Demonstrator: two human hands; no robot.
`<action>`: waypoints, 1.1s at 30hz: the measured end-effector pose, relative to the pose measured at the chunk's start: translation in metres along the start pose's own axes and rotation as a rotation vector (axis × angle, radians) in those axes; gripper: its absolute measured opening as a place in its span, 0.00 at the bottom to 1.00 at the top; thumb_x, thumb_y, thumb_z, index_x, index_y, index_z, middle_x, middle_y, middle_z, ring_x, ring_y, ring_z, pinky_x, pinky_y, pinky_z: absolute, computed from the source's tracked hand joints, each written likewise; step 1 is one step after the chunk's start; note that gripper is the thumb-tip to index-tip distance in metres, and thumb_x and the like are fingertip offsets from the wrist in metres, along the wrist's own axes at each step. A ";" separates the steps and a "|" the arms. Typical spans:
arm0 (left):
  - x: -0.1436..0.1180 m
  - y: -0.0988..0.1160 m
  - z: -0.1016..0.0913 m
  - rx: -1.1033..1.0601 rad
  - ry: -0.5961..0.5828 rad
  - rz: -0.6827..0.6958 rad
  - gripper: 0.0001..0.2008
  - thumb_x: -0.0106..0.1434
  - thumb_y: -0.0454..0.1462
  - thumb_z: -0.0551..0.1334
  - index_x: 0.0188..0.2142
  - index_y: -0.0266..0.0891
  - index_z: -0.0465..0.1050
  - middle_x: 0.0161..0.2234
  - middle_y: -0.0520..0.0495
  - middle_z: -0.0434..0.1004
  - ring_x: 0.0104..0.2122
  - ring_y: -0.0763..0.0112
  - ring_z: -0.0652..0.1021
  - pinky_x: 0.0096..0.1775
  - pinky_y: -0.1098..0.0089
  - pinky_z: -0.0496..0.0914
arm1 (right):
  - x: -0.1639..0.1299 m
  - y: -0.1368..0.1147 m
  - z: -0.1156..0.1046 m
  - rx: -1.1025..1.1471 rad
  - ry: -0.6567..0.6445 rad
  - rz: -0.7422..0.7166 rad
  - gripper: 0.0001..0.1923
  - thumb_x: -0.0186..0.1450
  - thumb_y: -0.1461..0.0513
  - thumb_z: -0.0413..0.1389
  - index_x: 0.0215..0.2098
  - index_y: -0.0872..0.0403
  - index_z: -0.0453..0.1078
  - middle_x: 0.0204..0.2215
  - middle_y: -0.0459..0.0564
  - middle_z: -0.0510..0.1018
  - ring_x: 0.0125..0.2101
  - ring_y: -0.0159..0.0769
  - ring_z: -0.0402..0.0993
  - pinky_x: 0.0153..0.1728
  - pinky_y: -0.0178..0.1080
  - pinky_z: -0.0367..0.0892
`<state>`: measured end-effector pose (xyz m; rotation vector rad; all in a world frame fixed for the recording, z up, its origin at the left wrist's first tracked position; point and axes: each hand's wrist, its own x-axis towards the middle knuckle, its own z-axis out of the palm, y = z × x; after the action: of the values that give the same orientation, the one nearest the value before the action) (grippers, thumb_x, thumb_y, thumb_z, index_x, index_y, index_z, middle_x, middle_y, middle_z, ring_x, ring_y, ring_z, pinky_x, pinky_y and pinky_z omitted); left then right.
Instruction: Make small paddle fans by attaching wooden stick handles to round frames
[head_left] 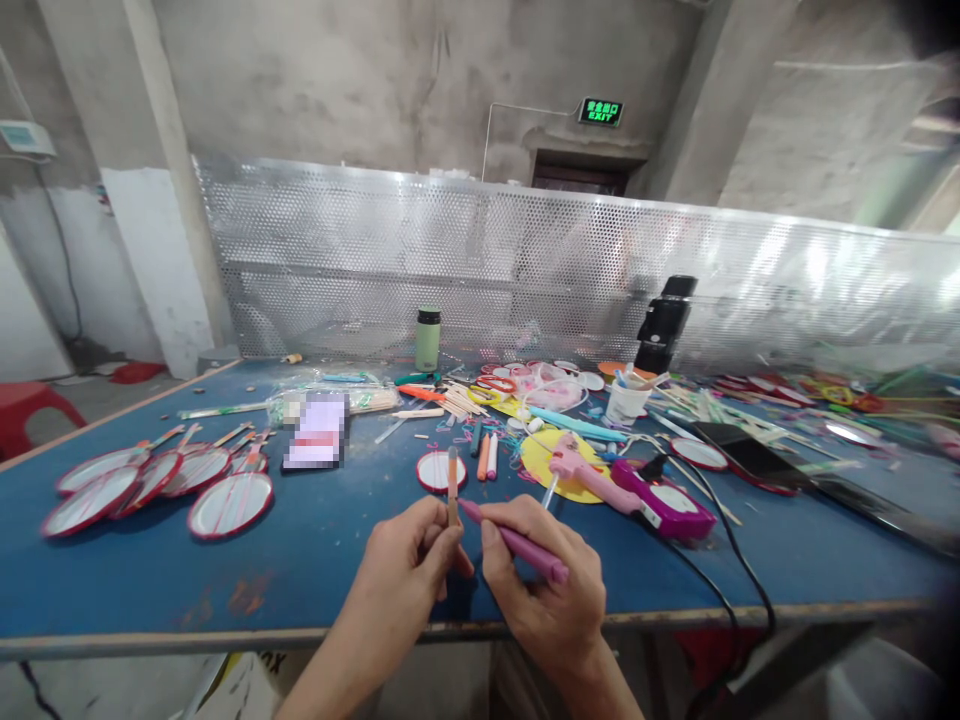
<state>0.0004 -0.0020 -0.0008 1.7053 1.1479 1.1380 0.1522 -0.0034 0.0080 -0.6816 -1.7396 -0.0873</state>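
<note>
My left hand [411, 560] pinches a thin wooden stick [452, 485] and holds it upright near the table's front edge. Gripped in my right hand [547, 590] is a purple marker [517, 543], its tip pointing left and touching the stick's lower part. Just beyond the stick lies a small round white disc with a red rim [436, 470]. A pink hot glue gun [581, 470] rests on a yellow paper circle [544, 465] to the right of my hands.
Several red-rimmed round fans [157, 485] lie at the left of the blue table [315, 560]. A magenta device [667, 505] with a black cable [731, 560] sits right. A green bottle [427, 340], white cup [626, 400], loose sticks and markers crowd the back. A perforated metal screen [525, 270] stands behind.
</note>
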 end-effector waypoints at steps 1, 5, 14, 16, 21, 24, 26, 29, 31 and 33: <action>0.000 0.000 0.000 -0.002 -0.001 0.000 0.15 0.68 0.45 0.56 0.27 0.40 0.68 0.19 0.56 0.68 0.20 0.73 0.68 0.26 0.74 0.59 | 0.000 0.000 0.000 0.001 -0.001 -0.007 0.08 0.63 0.70 0.55 0.37 0.53 0.73 0.25 0.44 0.77 0.23 0.28 0.72 0.26 0.31 0.67; 0.000 0.001 0.000 0.003 0.003 -0.012 0.15 0.68 0.45 0.56 0.27 0.40 0.67 0.18 0.56 0.67 0.20 0.73 0.67 0.26 0.74 0.59 | -0.001 0.000 0.000 0.001 0.000 0.000 0.08 0.63 0.70 0.55 0.38 0.53 0.73 0.25 0.44 0.77 0.23 0.29 0.72 0.26 0.31 0.67; -0.001 -0.002 0.000 0.017 0.001 -0.005 0.15 0.68 0.45 0.55 0.28 0.39 0.69 0.19 0.56 0.67 0.20 0.74 0.68 0.26 0.74 0.59 | -0.003 0.001 0.001 0.010 -0.010 -0.013 0.08 0.63 0.70 0.55 0.38 0.53 0.72 0.26 0.44 0.78 0.24 0.28 0.72 0.27 0.31 0.67; -0.001 -0.001 0.000 0.014 0.005 -0.005 0.15 0.68 0.45 0.55 0.28 0.39 0.68 0.19 0.56 0.67 0.20 0.74 0.68 0.26 0.74 0.59 | -0.002 0.001 0.001 0.011 -0.015 -0.008 0.08 0.64 0.70 0.55 0.39 0.53 0.73 0.27 0.44 0.78 0.24 0.28 0.72 0.27 0.31 0.67; 0.000 0.000 0.000 0.016 0.006 -0.005 0.16 0.68 0.45 0.55 0.27 0.40 0.68 0.18 0.56 0.67 0.20 0.74 0.68 0.26 0.74 0.59 | -0.004 0.002 0.002 0.007 0.001 -0.005 0.09 0.63 0.70 0.55 0.39 0.53 0.72 0.26 0.44 0.77 0.24 0.28 0.72 0.27 0.31 0.66; 0.001 -0.002 0.000 0.025 0.006 0.001 0.16 0.68 0.45 0.55 0.27 0.40 0.68 0.18 0.56 0.67 0.20 0.74 0.68 0.26 0.74 0.60 | -0.004 0.002 0.003 0.013 -0.006 -0.013 0.09 0.64 0.70 0.55 0.39 0.53 0.72 0.26 0.45 0.77 0.24 0.28 0.71 0.27 0.32 0.67; 0.000 -0.003 0.000 0.016 0.006 0.006 0.16 0.68 0.45 0.55 0.27 0.40 0.67 0.18 0.56 0.68 0.20 0.74 0.68 0.26 0.74 0.60 | -0.003 0.002 0.003 0.008 0.004 -0.009 0.09 0.64 0.70 0.55 0.39 0.53 0.72 0.26 0.44 0.77 0.24 0.28 0.71 0.27 0.32 0.67; 0.000 -0.003 0.000 0.002 0.009 0.005 0.15 0.68 0.45 0.56 0.27 0.40 0.67 0.18 0.56 0.68 0.20 0.74 0.68 0.26 0.74 0.60 | -0.003 0.002 0.002 0.003 0.014 -0.010 0.09 0.63 0.70 0.55 0.39 0.53 0.72 0.26 0.44 0.78 0.24 0.28 0.72 0.27 0.32 0.66; -0.001 -0.003 0.000 0.004 0.010 0.001 0.15 0.68 0.45 0.56 0.27 0.40 0.68 0.18 0.56 0.68 0.20 0.74 0.68 0.26 0.74 0.60 | -0.003 0.002 0.002 0.005 0.008 -0.014 0.09 0.63 0.71 0.55 0.38 0.53 0.72 0.26 0.44 0.78 0.24 0.28 0.71 0.27 0.31 0.67; -0.001 -0.002 0.000 0.011 0.010 0.003 0.15 0.68 0.45 0.56 0.27 0.40 0.68 0.18 0.56 0.68 0.20 0.74 0.68 0.26 0.74 0.60 | -0.003 0.001 0.002 0.003 0.009 -0.020 0.08 0.63 0.71 0.55 0.38 0.53 0.72 0.26 0.44 0.78 0.24 0.28 0.71 0.27 0.31 0.67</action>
<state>-0.0005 -0.0025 -0.0029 1.7120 1.1606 1.1447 0.1514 -0.0027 0.0048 -0.6604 -1.7376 -0.1013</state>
